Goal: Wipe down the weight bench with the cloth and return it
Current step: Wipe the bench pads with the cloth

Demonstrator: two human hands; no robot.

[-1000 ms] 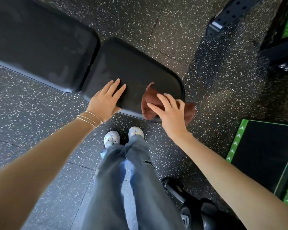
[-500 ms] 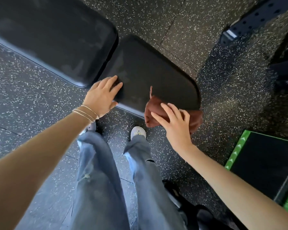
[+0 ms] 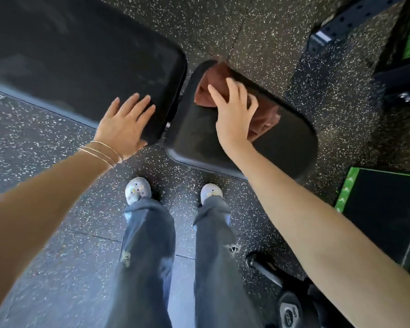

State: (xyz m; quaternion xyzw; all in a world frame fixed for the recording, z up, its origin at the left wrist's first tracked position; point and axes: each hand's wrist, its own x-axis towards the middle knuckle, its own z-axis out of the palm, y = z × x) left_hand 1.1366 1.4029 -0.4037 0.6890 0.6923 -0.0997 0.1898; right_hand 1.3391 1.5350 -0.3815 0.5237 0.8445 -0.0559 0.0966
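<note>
The black weight bench has a long back pad [image 3: 76, 58] at the upper left and a smaller seat pad [image 3: 282, 147] to its right. A brown cloth [image 3: 211, 86] lies on the far part of the seat pad. My right hand [image 3: 234, 114] presses flat on the cloth, its fingers spread over it. My left hand [image 3: 126, 124], with thin bracelets at the wrist, rests open on the near right corner of the back pad and holds nothing.
Speckled black rubber floor [image 3: 45, 143] lies all around. My two feet in pale clogs [image 3: 137, 189] stand just before the bench. A green-edged black platform [image 3: 384, 209] is at the right, dark rack parts [image 3: 355, 17] at the upper right, black equipment [image 3: 291, 306] at the bottom right.
My right hand has slid the cloth from the seat pad's near edge to its far part. My left hand has shifted from the seat pad onto the back pad's corner.
</note>
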